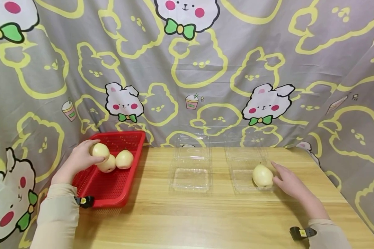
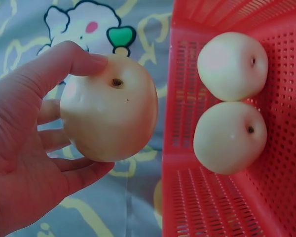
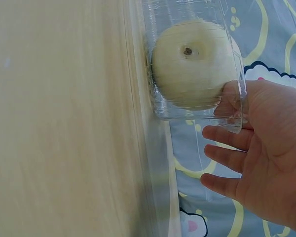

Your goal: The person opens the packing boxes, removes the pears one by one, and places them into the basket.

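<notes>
My left hand (image 1: 80,158) grips a round pale yellow pear (image 1: 101,152) above the red basket (image 1: 104,191), thumb on one side and fingers curled round the other. Two more pears, one at the right (image 1: 124,159) and one partly behind the held pear (image 1: 108,165), lie in the basket. At the right, another pear (image 1: 261,175) sits in the front right part of a clear plastic clamshell box (image 1: 240,177). Beside that pear is my right hand (image 1: 289,182), its fingers extended and spread. In the right wrist view its thumb (image 3: 230,101) reaches the pear's side, seen through the clear wall.
A second clear clamshell box (image 1: 191,178) stands with its lid up in the middle of the wooden table (image 1: 199,218). A patterned curtain (image 1: 205,69) hangs behind the table and along its sides. Both wrists carry black straps.
</notes>
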Demonstrator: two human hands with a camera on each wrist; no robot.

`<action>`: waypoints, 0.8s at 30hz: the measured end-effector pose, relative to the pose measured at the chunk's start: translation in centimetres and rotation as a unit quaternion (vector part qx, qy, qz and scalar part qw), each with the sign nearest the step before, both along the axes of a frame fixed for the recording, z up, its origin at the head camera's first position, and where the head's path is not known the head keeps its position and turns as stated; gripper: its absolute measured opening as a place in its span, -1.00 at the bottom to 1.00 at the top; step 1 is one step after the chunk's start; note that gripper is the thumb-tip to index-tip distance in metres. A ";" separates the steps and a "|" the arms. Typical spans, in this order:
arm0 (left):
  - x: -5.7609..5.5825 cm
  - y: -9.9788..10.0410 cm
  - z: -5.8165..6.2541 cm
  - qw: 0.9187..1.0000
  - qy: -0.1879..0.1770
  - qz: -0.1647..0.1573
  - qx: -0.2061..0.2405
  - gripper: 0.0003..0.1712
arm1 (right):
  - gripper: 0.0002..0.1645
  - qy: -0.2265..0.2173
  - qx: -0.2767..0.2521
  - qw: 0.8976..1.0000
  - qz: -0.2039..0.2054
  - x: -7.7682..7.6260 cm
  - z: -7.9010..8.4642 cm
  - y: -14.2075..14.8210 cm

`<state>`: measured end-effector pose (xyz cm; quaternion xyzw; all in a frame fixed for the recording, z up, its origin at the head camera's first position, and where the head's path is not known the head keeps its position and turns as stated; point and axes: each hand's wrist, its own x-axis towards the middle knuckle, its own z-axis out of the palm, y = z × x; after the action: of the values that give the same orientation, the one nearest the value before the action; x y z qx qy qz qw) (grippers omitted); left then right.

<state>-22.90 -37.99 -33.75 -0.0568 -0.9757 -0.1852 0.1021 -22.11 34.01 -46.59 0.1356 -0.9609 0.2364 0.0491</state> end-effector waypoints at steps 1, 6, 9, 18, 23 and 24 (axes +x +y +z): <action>0.0 -0.2 0.0 1.000 -0.001 0.002 0.001 -0.11 | -0.23 -0.002 -0.001 1.000 0.001 0.0 0.0 0.0; -0.3 -0.9 0.0 1.000 -0.021 0.016 0.007 -0.10 | -0.22 -0.007 -0.003 1.000 0.000 0.0 0.2 0.0; -0.4 -1.3 -0.1 0.999 -0.035 0.025 0.012 -0.09 | -0.22 -0.006 -0.001 1.000 -0.001 -0.1 0.2 0.0; -0.9 -2.7 -0.7 0.997 -0.069 0.033 0.018 -0.04 | -0.24 0.007 0.003 1.000 -0.001 0.1 0.2 -0.1; -1.1 -3.3 -0.8 0.996 -0.080 0.036 0.019 -0.01 | -0.24 0.008 0.001 1.000 -0.002 0.2 0.3 -0.2; -1.2 -3.3 -0.9 0.996 -0.083 0.037 0.019 0.00 | -0.24 0.007 0.000 1.000 -0.002 0.2 0.3 -0.2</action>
<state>-24.07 -41.33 -34.61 -0.0033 -0.9786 -0.2036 0.0288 -21.90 33.80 -46.33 0.1357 -0.9608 0.2351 0.0565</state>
